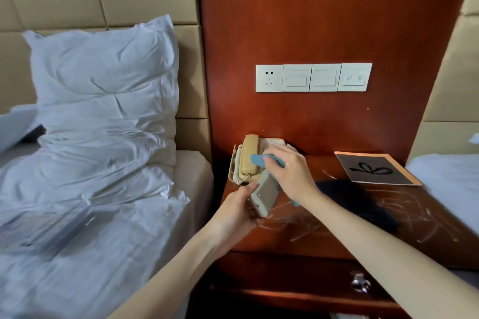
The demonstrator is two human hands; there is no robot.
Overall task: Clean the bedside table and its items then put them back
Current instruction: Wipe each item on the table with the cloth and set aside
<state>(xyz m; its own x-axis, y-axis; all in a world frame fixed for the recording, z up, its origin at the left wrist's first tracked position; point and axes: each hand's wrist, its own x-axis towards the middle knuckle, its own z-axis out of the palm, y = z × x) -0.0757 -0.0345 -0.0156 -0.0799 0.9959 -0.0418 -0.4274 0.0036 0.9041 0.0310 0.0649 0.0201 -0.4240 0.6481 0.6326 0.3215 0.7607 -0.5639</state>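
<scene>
Item-wiping step in hand. Left hand point(234, 211) grasping grey remote control point(265, 195); right hand point(287, 171) clutching blue cloth point(259, 159) against its top end. Next: finish wipe, return to bedside table point(331, 228).

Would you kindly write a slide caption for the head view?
Left hand holds a grey remote above the bedside table; right hand presses a blue cloth against it.

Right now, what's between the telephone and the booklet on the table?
In the head view: the right hand gripping a blue cloth by the telephone, then bare scratched tabletop up to the booklet.
</scene>
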